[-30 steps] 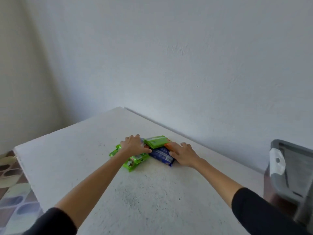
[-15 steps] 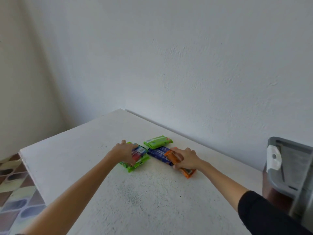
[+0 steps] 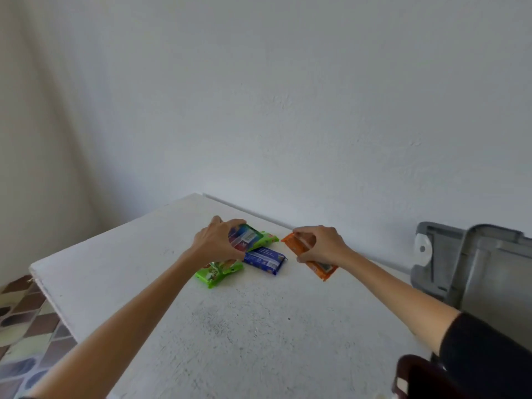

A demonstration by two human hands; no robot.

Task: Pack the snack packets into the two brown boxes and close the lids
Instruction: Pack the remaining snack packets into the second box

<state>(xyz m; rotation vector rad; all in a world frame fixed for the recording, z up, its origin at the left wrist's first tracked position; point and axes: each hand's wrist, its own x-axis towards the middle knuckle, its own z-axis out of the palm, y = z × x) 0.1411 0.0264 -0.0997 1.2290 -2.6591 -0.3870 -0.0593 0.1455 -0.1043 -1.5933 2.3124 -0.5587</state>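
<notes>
My left hand (image 3: 217, 243) grips a multicoloured snack packet (image 3: 244, 238) and holds it tilted just above the white table (image 3: 259, 326). A long orange packet (image 3: 312, 262) is held in my right hand (image 3: 324, 245), lifted off the table to the right. Three packets lie on the table between and below my hands: a bright green one (image 3: 218, 272) under my left hand, a dark blue one (image 3: 264, 260) in the middle, and another green one (image 3: 269, 237) behind it. No brown boxes are in view.
A grey plastic crate (image 3: 472, 269) stands off the table's right side. A dark object (image 3: 414, 378) sits at the bottom right corner. The table's left edge (image 3: 49, 295) drops to a patterned tiled floor (image 3: 20, 326). A white wall runs close behind the packets.
Both hands were pressing on the heap of packets. Each has since closed on one and lifted it: the left the multicoloured one, the right the orange one, drawn to the right.
</notes>
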